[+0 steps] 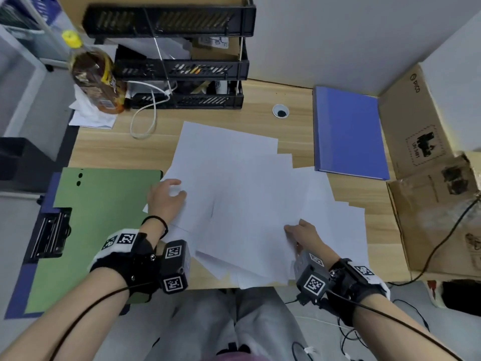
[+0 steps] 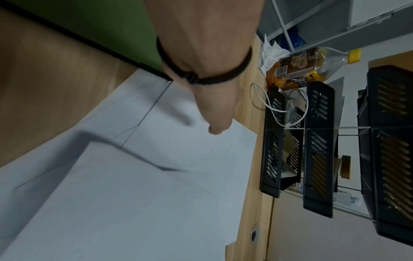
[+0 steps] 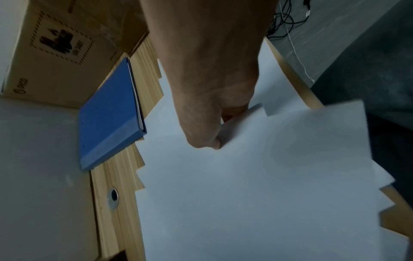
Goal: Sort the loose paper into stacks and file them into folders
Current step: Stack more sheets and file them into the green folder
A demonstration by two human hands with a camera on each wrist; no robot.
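Several loose white sheets (image 1: pixel 247 191) lie fanned across the middle of the wooden desk. My left hand (image 1: pixel 169 196) holds the pile's left edge, with the thumb (image 2: pixel 214 114) lying on top of the paper (image 2: pixel 156 194); its other fingers are hidden. My right hand (image 1: pixel 299 230) pinches sheets near the pile's front right, thumb (image 3: pixel 212 134) on top and fingers curled under the paper (image 3: pixel 245 194). An open folder with a green inside (image 1: pixel 104 204) and a metal clip (image 1: pixel 49 235) lies at the left. A closed blue folder (image 1: pixel 348 131) lies at the back right.
A black stack of letter trays (image 1: pixel 182 63) stands at the back, with a bottle (image 1: pixel 96 74) and a white cable (image 1: pixel 145 118) beside it. Cardboard boxes (image 1: pixel 421 152) line the right side. A cable hole (image 1: pixel 280 111) sits behind the paper.
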